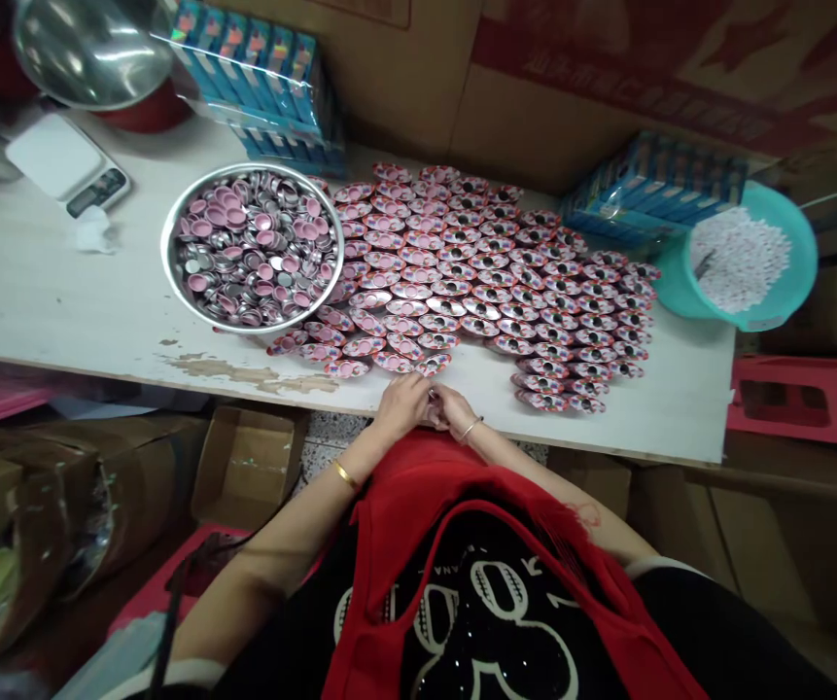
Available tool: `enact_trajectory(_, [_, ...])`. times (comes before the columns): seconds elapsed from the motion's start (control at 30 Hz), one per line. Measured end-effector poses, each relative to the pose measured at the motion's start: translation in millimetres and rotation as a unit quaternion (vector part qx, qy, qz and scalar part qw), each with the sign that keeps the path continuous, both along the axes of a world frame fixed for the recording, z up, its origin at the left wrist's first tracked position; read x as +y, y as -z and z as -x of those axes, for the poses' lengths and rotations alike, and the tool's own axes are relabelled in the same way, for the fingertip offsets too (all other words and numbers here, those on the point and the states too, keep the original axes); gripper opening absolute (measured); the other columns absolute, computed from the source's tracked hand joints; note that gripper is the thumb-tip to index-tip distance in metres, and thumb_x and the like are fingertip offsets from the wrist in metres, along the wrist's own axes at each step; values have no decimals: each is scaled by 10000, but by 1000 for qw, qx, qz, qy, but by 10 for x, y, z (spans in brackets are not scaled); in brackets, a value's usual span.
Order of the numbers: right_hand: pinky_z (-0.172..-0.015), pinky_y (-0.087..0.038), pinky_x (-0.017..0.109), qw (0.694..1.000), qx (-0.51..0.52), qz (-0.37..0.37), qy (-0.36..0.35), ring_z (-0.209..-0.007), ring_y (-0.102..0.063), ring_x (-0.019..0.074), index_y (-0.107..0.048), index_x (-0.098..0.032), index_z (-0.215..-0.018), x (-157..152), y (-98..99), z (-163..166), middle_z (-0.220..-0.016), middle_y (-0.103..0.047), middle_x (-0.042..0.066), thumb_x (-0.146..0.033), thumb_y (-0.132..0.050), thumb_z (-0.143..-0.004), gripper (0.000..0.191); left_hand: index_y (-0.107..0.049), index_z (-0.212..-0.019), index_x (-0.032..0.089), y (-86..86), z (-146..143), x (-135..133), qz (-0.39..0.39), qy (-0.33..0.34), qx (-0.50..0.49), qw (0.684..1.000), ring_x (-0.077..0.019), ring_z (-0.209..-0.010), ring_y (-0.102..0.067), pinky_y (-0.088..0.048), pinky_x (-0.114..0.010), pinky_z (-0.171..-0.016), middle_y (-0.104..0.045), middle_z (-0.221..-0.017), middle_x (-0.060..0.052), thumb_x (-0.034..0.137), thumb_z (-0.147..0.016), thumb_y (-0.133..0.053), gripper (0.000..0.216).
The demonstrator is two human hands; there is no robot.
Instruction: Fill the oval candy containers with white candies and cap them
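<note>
My left hand, with a gold bangle at its wrist, is at the table's front edge, fingers bent and pressed together. Beside it, my right hand is closed, its fingertips meeting the left ones. Something small and shiny shows between them, too small to name. Just beyond my fingers begin rows of small oval printed packs, red-edged and packed side by side. Packs on the left have pink or silvery centres; many on the right show dark holes. A steel bowl to the left holds many round pink-and-silver caps.
A teal bucket with small white pieces stands at the right end. Blue boxes in clear wrap are at the back left, more blue boxes at the back right. A white scale and another steel bowl are far left.
</note>
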State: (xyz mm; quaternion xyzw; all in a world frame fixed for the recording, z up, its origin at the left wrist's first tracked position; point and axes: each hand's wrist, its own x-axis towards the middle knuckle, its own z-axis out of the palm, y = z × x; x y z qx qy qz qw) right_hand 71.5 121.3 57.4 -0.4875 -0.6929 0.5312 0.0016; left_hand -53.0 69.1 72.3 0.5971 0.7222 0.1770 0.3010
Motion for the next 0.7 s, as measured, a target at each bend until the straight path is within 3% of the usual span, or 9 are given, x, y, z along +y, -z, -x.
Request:
enact_trajectory(0.1, [-656,-475,283,997,-47,-54,-36,-727,-611,197,-501,-167,-1272,218,-97,-183,-868,-633,84,-448,-209,-1003,486,-635,-1015,213,46,-57,270,59,-75,34,995,-186,-902,-630,-465,-286,-796,-683,-934,-70,290,-914,-430,242])
enact_trajectory(0.23, [-888,-430,372,979,-115,-103,-133,-1036,-586,264,-353,-240,-1469,447,-193,-321,-1186,-608,127,-327,-352,-994,483,-680,-922,182,96,-54,606,145,-145,96,974,-267,-888,-653,-468,-340,-734,-700,-875,-136,383,-881,-481,285])
enact_trajectory(0.33, [-921,-412,411,962,-151,-102,-203,-1075,-574,291,-233,-256,-1528,516,-163,-295,-1214,-598,154,-312,-380,-990,561,-708,-871,175,105,-38,775,195,-144,124,962,-304,-933,-655,-474,-364,-755,-704,-937,-174,422,-831,-560,291])
enact_trajectory(0.43, [-918,-417,419,953,-170,-83,-236,-1090,-570,303,-98,-190,-1552,540,-83,-225,-1172,-607,200,-273,-406,-974,660,-720,-874,156,104,-14,889,234,-126,141,954,-315,-952,-657,-482,-370,-784,-699,-984,-194,436,-793,-621,308])
enact_trajectory(0.57, [-916,-413,431,967,-142,-46,-207,-1094,-571,308,-106,-133,-1542,542,-27,-143,-1125,-614,229,-167,-396,-945,665,-718,-898,132,63,33,979,258,-99,153,949,-310,-977,-652,-481,-366,-822,-694,-990,-198,403,-786,-642,302])
enact_trajectory(0.7, [-817,-462,338,995,-39,11,-90,-945,-617,243,-309,-174,-1468,558,-76,-135,-1066,-639,145,-379,-348,-1000,512,-701,-923,145,-91,21,884,237,-79,151,957,-281,-979,-646,-470,-344,-833,-690,-972,-171,401,-850,-561,301])
